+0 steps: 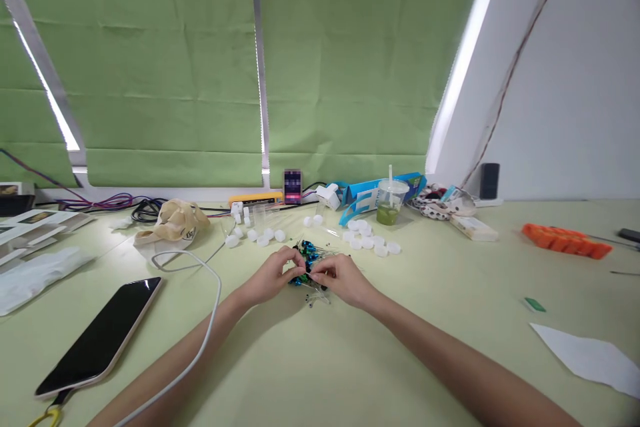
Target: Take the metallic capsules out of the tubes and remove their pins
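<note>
My left hand (277,273) and my right hand (341,278) meet at the middle of the table, fingertips almost touching. Both are closed in a pinch; what lies between the fingers is too small to make out. Right behind and under the fingertips is a pile of small pieces with thin stems and shiny blue, green and black heads (311,252). A few thin clear-stemmed pieces (318,296) lie just in front of it. The hands hide part of the pile.
White round caps (373,238) lie behind the pile, near a lidded cup (391,201) of green drink. A phone (103,333) lies at left, and a white cable (216,300) crosses over my left forearm. An orange object (565,240) and white paper (590,355) are at right.
</note>
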The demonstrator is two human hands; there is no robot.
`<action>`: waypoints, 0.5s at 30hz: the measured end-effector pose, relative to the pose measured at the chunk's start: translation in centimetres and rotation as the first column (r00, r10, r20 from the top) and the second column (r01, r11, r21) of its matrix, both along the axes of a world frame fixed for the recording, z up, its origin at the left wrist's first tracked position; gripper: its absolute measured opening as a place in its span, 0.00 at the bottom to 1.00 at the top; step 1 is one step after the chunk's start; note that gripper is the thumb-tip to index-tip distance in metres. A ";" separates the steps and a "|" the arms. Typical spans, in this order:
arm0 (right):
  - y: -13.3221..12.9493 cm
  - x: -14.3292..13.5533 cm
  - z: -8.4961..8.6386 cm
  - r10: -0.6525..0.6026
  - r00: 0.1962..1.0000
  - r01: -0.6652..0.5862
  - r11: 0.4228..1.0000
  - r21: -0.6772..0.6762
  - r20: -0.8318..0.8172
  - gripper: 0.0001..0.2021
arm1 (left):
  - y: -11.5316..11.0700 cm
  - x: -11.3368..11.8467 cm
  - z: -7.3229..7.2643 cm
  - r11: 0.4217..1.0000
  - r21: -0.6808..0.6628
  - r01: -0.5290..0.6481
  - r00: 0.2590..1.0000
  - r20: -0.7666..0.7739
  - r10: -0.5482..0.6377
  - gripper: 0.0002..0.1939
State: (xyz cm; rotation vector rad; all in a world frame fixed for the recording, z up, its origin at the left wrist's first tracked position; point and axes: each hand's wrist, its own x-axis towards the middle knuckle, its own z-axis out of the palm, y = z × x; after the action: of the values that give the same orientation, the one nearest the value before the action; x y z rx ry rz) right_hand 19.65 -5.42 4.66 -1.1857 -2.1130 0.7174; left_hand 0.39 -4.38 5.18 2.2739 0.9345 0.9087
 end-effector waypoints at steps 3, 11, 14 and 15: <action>0.0 0.4 -0.7 -0.023 0.999 0.020 0.998 -0.059 -0.046 0.08 | 0.2 -0.2 0.0 0.999 -0.001 0.032 0.999 -0.023 -0.032 0.08; 0.5 1.6 -1.2 -0.115 0.993 0.115 0.993 -0.008 0.025 0.10 | 1.6 -1.2 -2.0 0.999 -0.026 -0.042 0.961 -0.275 0.033 0.10; 0.5 1.7 -1.0 -0.106 0.993 0.106 0.994 0.004 0.053 0.10 | 1.5 -1.1 -2.2 0.998 0.016 -0.056 0.947 -0.317 0.059 0.10; 0.5 1.7 -0.9 -0.099 0.993 0.098 0.995 0.018 0.062 0.10 | 1.5 -1.0 -2.2 0.999 0.028 -0.046 0.944 -0.325 0.053 0.10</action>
State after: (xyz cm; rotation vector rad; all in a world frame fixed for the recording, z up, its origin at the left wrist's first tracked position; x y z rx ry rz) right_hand 21.37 -4.90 3.80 -1.3102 -2.0907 0.6260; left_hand -0.61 -2.89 3.00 2.4743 1.1299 0.5705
